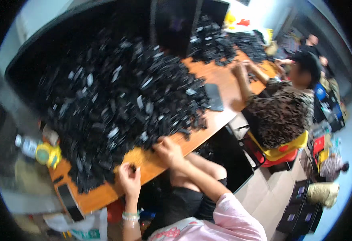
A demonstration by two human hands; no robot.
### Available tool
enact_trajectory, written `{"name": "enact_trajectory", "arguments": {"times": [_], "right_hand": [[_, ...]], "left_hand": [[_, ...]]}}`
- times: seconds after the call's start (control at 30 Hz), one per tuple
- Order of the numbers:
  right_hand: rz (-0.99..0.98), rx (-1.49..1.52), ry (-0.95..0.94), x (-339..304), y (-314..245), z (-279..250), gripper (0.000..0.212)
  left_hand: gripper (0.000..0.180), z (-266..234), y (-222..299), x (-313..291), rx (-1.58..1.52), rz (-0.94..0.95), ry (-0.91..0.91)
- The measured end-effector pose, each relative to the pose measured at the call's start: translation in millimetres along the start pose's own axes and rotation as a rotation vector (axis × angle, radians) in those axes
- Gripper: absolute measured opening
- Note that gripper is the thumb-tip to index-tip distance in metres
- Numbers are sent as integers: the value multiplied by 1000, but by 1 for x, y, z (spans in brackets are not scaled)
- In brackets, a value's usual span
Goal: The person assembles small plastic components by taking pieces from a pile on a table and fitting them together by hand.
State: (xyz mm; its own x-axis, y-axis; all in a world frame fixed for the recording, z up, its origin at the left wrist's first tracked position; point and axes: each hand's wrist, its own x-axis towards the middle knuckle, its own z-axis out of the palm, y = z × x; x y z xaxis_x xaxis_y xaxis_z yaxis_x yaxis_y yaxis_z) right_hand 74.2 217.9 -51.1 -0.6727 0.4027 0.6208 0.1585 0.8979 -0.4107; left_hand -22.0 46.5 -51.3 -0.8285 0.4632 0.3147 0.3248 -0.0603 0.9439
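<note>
Head view: small black pieces (123,96); glinting, heaped.

- Shirt (240,220): pale pink, with a loose, short right sleeve (229,207)
- Print (172,232) on its front — reddish-pink, rounded, too blurred to make out fully
- Shorts (186,199): plain black, ending near the knees
- Bracelets (130,218) around the left wrist (131,205) — pale green and whitish

"Where does this view look from?"
"From head height — steeply down past the wearer's lap (187,199) onto the table (93,203), left hand (128,177) and right hand (168,152) close below."
"And how wide?"
"Fisheye-wide — reaching, at upper right, distant people (309,43), perhaps too blurred to tell apart."
</note>
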Motion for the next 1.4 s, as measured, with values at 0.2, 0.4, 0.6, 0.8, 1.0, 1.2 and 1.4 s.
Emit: {"name": "enact_trajectory", "arguments": {"times": [0.2, 0.4, 0.6, 0.8, 1.0, 1.2, 1.4], "right_hand": [[-199, 18, -32, 7, 5, -8, 29], [-235, 54, -99, 17, -13, -17, 26], [391, 771, -201, 25, -53, -26, 44], [186, 815, -200, 11, -61, -31, 32], [239, 732, -295, 9, -70, -75, 28], [314, 764, -374, 9, -65, -89, 28], [254, 700, -484, 11, -67, -81, 30]], "left_hand": [[35, -1, 29, 2, 363, 134, -336], [26, 2, 19, -1, 305, 124, -395], [24, 8, 8, 0, 238, 121, -375], [16, 5, 26, -9, -108, -278, -429], [14, 4, 61, -5, -118, -257, -463], [17, 2, 83, 7, 30, -30, -491], [21, -10, 89, 18, 149, 156, -466]]}}
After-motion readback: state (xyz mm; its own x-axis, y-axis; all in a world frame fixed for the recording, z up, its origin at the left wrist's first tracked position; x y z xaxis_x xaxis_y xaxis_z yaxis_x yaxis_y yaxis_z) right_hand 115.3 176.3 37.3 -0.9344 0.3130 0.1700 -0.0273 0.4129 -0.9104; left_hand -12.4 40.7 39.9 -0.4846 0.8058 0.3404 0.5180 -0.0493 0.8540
